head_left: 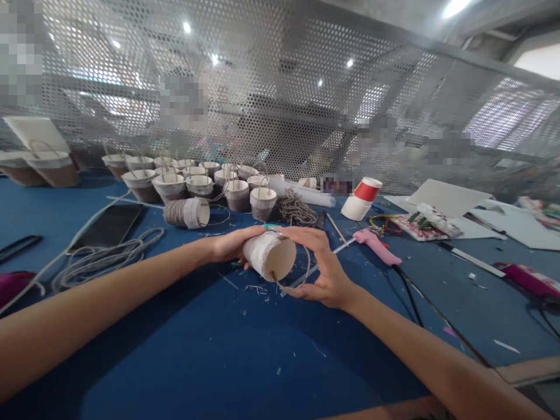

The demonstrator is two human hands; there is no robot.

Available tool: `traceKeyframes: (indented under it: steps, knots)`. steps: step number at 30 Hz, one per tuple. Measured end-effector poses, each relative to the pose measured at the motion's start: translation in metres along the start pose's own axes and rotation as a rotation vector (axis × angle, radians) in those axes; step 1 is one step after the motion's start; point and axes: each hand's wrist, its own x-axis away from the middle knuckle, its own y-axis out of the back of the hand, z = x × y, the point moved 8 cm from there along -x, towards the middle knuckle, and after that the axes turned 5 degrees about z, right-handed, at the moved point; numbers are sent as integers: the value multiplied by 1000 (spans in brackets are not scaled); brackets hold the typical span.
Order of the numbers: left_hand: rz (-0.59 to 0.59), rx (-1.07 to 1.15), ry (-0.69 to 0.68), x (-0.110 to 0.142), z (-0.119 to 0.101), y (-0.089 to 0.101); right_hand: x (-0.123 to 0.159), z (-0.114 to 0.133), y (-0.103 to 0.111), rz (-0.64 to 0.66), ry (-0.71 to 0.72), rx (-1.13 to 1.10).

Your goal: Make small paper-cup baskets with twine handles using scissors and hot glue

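A paper cup [280,259] with a white wrapped rim lies on its side in the air above the blue table, its open mouth turned toward me and to the right. My left hand [236,244] is closed around its far left side, with some fingers hidden behind it. Above and to the right of the cup, my right hand [326,271] curves over it. Its thumb and a finger are at a thin cord [283,285] that comes out of the cup's rim; a loop of the cord hangs inside the hand.
Behind stand several cord-wrapped cups [237,195] with handles. One wrapped cup [186,213] lies sideways. A pink glue gun [378,247], stacked red and white cups [361,199], a phone [107,226], coiled grey cord [107,261] and a cord pile [298,207] lie around.
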Motion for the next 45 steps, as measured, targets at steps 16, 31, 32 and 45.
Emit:
traceKeyframes:
  steps: [16, 31, 32, 45]
  knots:
    - [-39, 5, -30, 0, 1, 3, -1, 0, -2, 4, 12, -88]
    - [26, 196, -346, 9, -16, 5, 12, -29, 21, -213, -145, 3]
    - [21, 212, -355, 9, -15, 6, 11, -28, 22, -189, -136, 69]
    - [48, 316, -402, 6, -12, 11, 3, -21, 11, -78, -75, 193]
